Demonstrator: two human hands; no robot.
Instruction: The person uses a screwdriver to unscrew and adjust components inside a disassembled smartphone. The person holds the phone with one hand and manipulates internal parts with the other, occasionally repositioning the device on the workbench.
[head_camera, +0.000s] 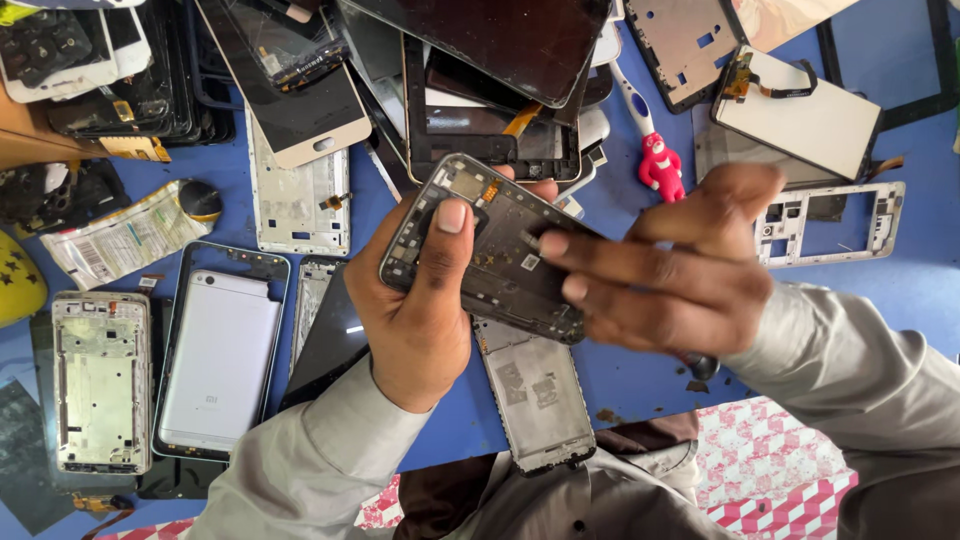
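The blue table was the biggest thing there, strewn with phone parts on every side. At about eleven and twelve o'clock lay a heap of dark screens; at two o'clock a white panel with a bare frame just below it. At eight o'clock sat a silver phone back, and further left a metal midframe. A second grey frame lay at six o'clock, partly under the hands. Smallest of note, a red-handled toothbrush rested at one o'clock.

In the middle, the left hand was grasping a dark phone frame, thumb pressed across its face and fingers wrapped behind, holding it tilted above the table. The right hand reached in from three o'clock, its fingers stretched out and blurred, the tips touching the frame's right edge; whether they pinched anything small I could not tell.

It looked to me like the frame was being inspected or picked at. Any further move would have called for a steady left grip and fine fingertip work from the right.
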